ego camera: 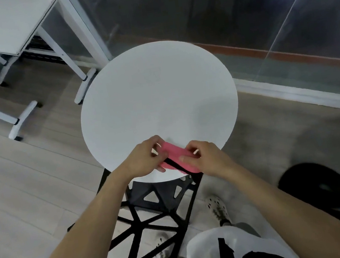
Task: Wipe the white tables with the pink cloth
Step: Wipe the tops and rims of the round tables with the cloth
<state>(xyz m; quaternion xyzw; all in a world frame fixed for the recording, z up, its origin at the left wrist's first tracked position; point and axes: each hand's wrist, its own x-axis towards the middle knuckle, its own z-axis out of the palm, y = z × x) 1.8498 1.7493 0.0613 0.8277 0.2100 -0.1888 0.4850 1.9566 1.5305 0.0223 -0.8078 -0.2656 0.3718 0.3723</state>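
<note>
Both bare forearms reach up from the lower corners and meet at the lower centre of the frame. The left hand [144, 158] has its fingers curled and pinches the left end of a folded pink cloth [176, 155]. The right hand [210, 158] grips the other end, thumb laid on top and fingers tucked under. The cloth sits stretched between them over the near edge of the round white table [155, 95]. A black cut-out chair [155, 215] stands beneath.

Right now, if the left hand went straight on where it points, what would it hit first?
Probably the right hand, pinching the other end of the pink cloth that the left hand holds; depth unclear.
</note>
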